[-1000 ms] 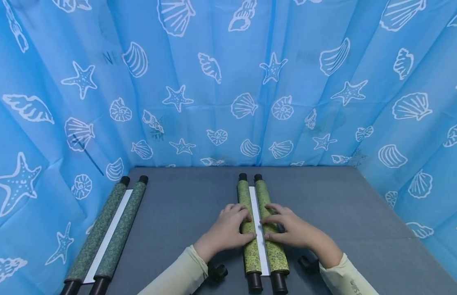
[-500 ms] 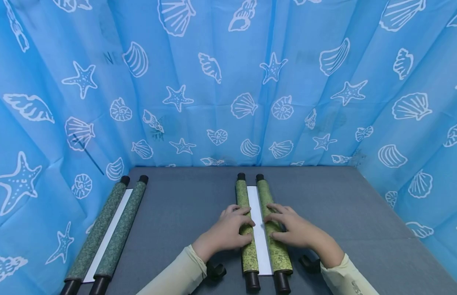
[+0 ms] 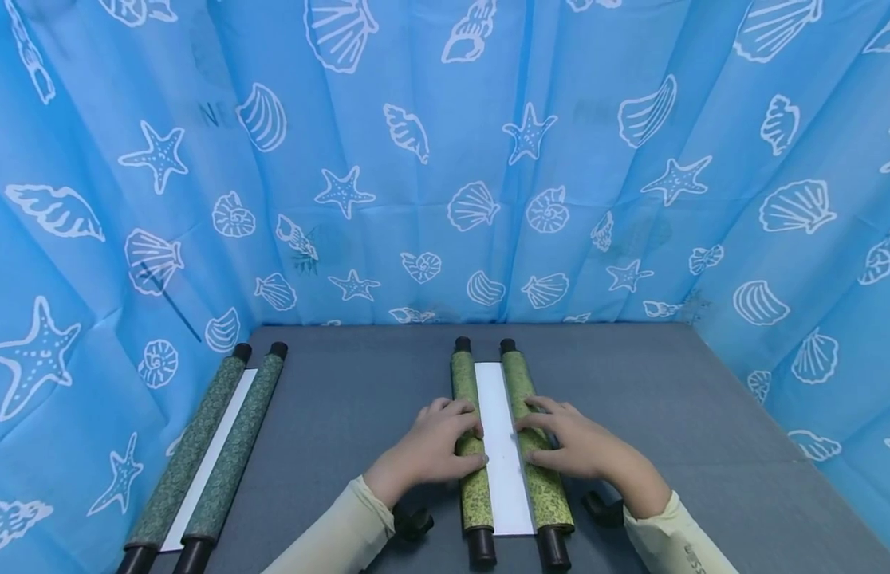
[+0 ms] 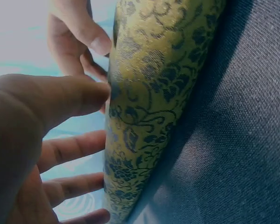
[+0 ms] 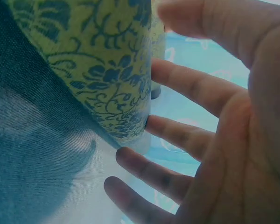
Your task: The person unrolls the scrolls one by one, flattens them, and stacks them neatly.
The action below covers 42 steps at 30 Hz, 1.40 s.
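A scroll with yellow-green patterned backing lies partly unrolled in the head view, a strip of white paper (image 3: 504, 446) showing between its left roll (image 3: 477, 498) and right roll (image 3: 549, 498). My left hand (image 3: 434, 442) rests over the left roll, thumb and fingertips on its top and inner side. On the right roll my right hand (image 3: 584, 446) lays its fingertips the same way. Both wrist views show fairly straight, spread fingers touching the patterned rolls (image 4: 149, 88), (image 5: 98, 70) rather than wrapping round them. Dark knobs (image 3: 481, 548) cap the roll ends.
At the left lies a second scroll with dark green rolls (image 3: 233, 454), its white strip (image 3: 210, 462) narrow. Grey cloth (image 3: 366, 399) covers the table. A blue shell-print curtain (image 3: 445, 159) stands behind and at both sides. Black wrist straps (image 3: 414, 524) sit under the wrists.
The left roll has moved left with my left hand and the right roll slightly right with my right hand. The white strip between them has widened.
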Tool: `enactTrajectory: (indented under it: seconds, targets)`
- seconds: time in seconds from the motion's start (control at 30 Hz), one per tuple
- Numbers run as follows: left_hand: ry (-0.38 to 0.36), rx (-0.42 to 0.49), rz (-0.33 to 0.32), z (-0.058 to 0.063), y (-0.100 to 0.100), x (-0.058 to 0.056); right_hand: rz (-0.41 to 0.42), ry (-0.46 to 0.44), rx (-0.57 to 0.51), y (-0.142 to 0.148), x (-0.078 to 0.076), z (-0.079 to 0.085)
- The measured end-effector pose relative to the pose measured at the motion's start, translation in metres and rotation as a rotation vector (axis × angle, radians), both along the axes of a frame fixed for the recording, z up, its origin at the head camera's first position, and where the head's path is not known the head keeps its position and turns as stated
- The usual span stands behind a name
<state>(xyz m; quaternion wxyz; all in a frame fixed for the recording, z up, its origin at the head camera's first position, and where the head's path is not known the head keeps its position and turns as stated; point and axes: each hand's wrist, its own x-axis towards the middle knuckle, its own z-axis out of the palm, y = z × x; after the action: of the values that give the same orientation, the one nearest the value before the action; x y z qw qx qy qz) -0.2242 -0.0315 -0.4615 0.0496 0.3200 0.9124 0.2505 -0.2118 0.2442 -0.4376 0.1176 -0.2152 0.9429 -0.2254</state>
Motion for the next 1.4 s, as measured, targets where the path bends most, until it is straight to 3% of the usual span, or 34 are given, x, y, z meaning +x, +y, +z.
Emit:
enactTrajectory:
  seconds: [0.43,0.63,1.03,1.4]
  targets:
    - [-0.007,-0.087,0.03,0.0,-0.006,0.004,-0.04,-0.064,0.021,0.002,-0.001,0.005]
    - [-0.01,-0.11,0.028,0.0,-0.008,0.004,-0.037,-0.021,0.033,0.006,-0.003,0.004]
    - [0.091,-0.161,0.064,-0.001,-0.013,0.003,-0.048,0.022,0.044,0.005,-0.005,0.003]
    - [0.097,-0.158,0.072,0.003,-0.017,0.003,-0.08,0.057,0.103,0.008,-0.004,0.008]
